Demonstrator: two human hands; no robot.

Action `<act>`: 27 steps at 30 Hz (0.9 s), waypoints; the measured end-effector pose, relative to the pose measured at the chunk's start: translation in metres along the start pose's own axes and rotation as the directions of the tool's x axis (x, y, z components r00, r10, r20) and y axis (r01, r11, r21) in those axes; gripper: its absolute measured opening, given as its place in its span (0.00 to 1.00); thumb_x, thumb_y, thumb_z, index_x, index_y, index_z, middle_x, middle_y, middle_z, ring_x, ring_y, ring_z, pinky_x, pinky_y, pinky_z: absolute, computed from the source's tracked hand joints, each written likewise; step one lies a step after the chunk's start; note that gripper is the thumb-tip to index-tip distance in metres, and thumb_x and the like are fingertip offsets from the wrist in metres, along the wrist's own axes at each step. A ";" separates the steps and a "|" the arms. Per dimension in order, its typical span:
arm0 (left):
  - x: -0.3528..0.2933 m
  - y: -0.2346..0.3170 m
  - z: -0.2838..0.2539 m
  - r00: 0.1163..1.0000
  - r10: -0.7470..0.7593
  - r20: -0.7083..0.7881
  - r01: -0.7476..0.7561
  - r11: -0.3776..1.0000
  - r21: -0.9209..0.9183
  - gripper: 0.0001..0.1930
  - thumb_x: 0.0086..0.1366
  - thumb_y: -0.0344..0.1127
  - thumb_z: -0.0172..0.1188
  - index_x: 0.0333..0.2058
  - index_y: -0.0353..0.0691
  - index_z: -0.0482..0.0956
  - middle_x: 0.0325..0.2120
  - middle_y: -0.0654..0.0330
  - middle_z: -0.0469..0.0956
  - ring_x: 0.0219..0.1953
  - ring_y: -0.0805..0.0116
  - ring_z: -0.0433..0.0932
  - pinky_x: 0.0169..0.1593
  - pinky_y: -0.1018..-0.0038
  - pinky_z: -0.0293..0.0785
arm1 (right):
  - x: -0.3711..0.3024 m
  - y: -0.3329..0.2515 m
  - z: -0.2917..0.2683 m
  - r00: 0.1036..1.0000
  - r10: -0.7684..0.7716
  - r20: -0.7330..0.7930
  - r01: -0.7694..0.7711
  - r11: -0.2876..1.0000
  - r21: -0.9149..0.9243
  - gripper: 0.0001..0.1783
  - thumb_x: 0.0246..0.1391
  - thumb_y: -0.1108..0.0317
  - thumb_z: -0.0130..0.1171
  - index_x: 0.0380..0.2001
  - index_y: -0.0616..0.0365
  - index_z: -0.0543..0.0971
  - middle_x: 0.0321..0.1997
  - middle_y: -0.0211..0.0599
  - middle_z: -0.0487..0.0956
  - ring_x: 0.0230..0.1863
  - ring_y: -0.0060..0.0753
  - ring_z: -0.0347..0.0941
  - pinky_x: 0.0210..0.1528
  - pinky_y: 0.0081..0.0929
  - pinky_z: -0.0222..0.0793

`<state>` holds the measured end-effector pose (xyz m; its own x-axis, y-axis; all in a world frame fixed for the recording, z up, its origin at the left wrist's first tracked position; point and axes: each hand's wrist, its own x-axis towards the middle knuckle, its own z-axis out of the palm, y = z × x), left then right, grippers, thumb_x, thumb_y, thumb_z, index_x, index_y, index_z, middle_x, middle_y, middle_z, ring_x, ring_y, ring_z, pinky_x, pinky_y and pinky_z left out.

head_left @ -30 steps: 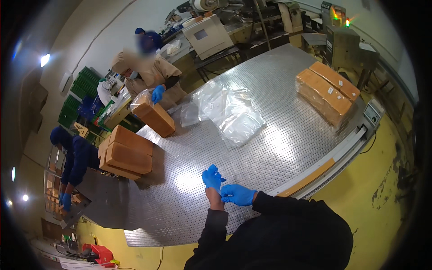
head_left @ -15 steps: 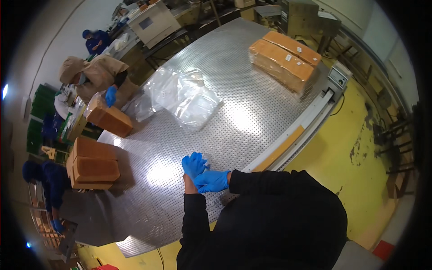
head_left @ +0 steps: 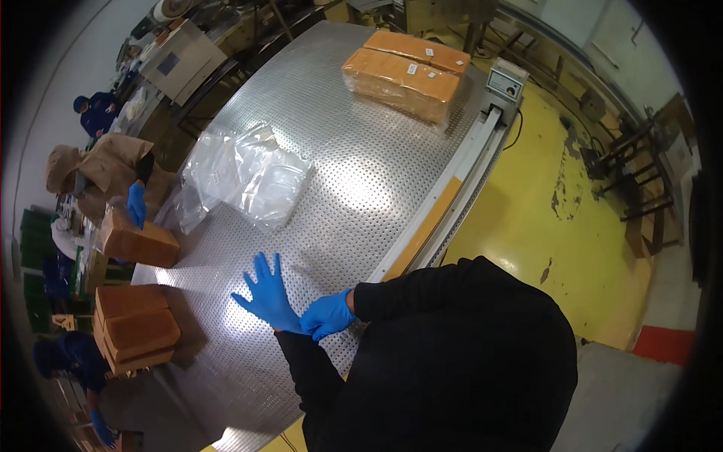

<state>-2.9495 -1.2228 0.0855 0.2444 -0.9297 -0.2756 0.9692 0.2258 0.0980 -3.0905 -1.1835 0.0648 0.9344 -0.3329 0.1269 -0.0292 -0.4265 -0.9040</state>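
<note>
Above the perforated metal table (head_left: 354, 248), my left hand (head_left: 269, 297) wears a blue glove and has its fingers spread wide, holding nothing. My right hand (head_left: 329, 313), gloved in blue too, is closed at the left wrist and pinches the cuff of the left glove. Farther up the table lies a heap of clear plastic bags (head_left: 263, 184), apart from both hands.
Wrapped brown loaf-like blocks (head_left: 399, 83) sit at the far end. A long bar sealer (head_left: 433, 218) runs along the right edge. On the left, a co-worker (head_left: 105, 173) handles a bagged block (head_left: 139, 241), beside stacked brown blocks (head_left: 139, 328). Another person (head_left: 75, 361) bends below.
My left hand's fingers have spread apart, and my right hand has shifted down to the left glove's cuff. The whole view has turned, so table things appear farther left.
</note>
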 end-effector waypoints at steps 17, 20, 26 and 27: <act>-0.132 -0.015 0.023 0.532 -0.499 0.684 0.496 0.838 0.225 0.50 0.58 0.72 0.40 0.66 0.39 0.38 0.61 0.30 0.45 0.64 0.33 0.49 0.63 0.41 0.41 | -0.026 -0.010 0.015 0.987 0.101 -0.127 0.042 0.599 0.800 0.10 0.55 0.67 0.55 0.38 0.61 0.78 0.37 0.36 0.78 0.38 0.30 0.74 0.43 0.27 0.69; -0.134 -0.012 0.011 0.451 -0.480 0.752 0.430 0.856 0.287 0.49 0.59 0.72 0.40 0.65 0.38 0.43 0.59 0.29 0.52 0.62 0.38 0.55 0.65 0.47 0.45 | -0.029 -0.016 0.022 0.981 0.156 -0.116 -0.039 0.745 0.666 0.10 0.55 0.67 0.55 0.38 0.61 0.78 0.38 0.36 0.78 0.38 0.31 0.74 0.43 0.27 0.69; -0.170 0.023 0.059 0.594 -0.503 0.628 0.415 0.860 0.297 0.40 0.62 0.61 0.46 0.60 0.30 0.56 0.51 0.36 0.67 0.55 0.49 0.68 0.61 0.57 0.58 | -0.007 -0.018 0.044 0.986 -0.038 -0.162 0.064 0.985 0.159 0.10 0.55 0.68 0.55 0.39 0.61 0.77 0.38 0.36 0.77 0.38 0.31 0.74 0.43 0.28 0.69; -0.164 0.037 0.042 0.641 -0.484 0.596 0.336 0.875 0.349 0.36 0.64 0.57 0.47 0.58 0.29 0.60 0.49 0.39 0.69 0.54 0.51 0.69 0.60 0.59 0.61 | 0.003 -0.015 0.042 0.981 -0.073 -0.177 0.088 0.993 0.075 0.11 0.55 0.68 0.55 0.39 0.61 0.77 0.39 0.36 0.77 0.38 0.31 0.73 0.43 0.28 0.69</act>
<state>-2.9549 -1.0743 0.1746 -0.3297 -0.8786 0.3456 0.9199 -0.2165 0.3271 -3.0717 -1.1425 0.0617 0.8564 -0.4442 0.2631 0.0798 -0.3896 -0.9175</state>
